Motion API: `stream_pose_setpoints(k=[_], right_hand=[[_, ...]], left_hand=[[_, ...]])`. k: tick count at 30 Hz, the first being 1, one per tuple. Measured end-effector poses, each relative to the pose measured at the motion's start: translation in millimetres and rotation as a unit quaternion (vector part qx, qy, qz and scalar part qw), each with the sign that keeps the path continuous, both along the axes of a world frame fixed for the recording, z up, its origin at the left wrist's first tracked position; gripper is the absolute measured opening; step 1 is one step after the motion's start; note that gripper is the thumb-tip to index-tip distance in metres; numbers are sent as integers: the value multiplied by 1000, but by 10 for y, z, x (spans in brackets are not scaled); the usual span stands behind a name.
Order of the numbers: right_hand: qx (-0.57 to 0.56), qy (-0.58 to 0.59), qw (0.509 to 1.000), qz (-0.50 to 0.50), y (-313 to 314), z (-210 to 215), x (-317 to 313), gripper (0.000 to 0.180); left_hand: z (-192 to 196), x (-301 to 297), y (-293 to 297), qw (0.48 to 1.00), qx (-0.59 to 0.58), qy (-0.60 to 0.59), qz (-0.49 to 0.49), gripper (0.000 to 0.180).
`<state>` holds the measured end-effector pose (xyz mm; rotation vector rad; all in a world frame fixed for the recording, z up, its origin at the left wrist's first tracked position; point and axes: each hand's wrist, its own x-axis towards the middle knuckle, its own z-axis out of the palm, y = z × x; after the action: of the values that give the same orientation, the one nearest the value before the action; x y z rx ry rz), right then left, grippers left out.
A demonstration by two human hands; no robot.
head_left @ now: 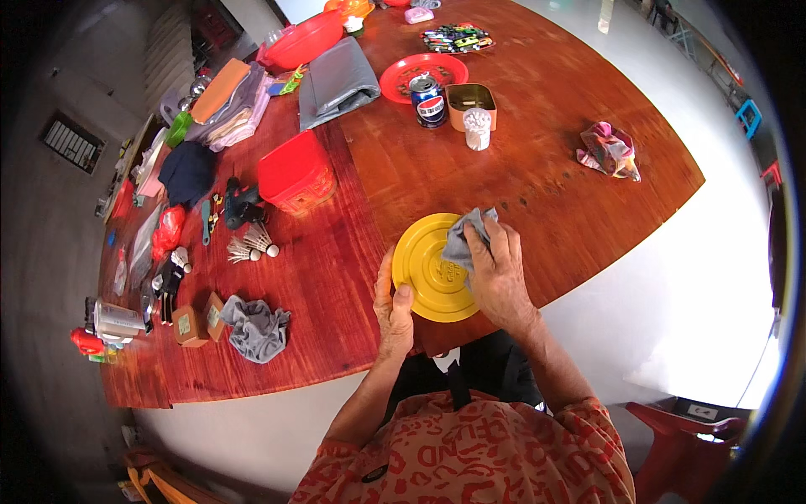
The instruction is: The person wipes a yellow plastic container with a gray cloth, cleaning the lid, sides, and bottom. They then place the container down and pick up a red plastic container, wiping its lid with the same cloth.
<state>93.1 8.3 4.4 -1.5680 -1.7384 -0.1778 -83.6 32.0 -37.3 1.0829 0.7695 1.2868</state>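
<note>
A round yellow lid [411,273] with raised rings faces up near the table's front edge. My left hand [392,304] grips its left side, thumb over the rim and fingers along the edge. Whether a container sits beneath the lid is hidden. A crumpled grey cloth [463,242] is bunched in my right hand [502,277], which presses it against the lid's right side. The cloth covers part of the raised marks near the lid's middle.
On the wooden table [537,218] stand a red plastic box [295,172], a blue drink can [427,102], a tub of cotton swabs [477,130] and an open square tin [470,97]. Shuttlecocks [253,244], a cordless drill [243,204] and another grey cloth [256,330] lie left.
</note>
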Motion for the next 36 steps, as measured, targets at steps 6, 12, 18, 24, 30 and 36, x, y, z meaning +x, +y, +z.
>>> stream_pose_setpoints(k=[6,12,18,24,30,36], right_hand=[[17,-45,999,10,283,11,-14,45],[-2,-44,988,146,19,140,-163,44],[2,-12,970,241,-100,94,-322,42],[39,-11,983,180,240,150,-305,43],[22,-1,998,-60,300,37,-103,41],[32,8,995,-89,115,-83,-149,40]], left_hand=[[-10,-21,-8,999,1,30,13,80],[-28,-13,31,996,53,69,34,72],[-100,-35,78,993,75,88,9,73],[97,8,3,996,49,76,2,69],[23,16,-30,988,51,134,61,74],[122,65,-44,989,73,116,48,63]])
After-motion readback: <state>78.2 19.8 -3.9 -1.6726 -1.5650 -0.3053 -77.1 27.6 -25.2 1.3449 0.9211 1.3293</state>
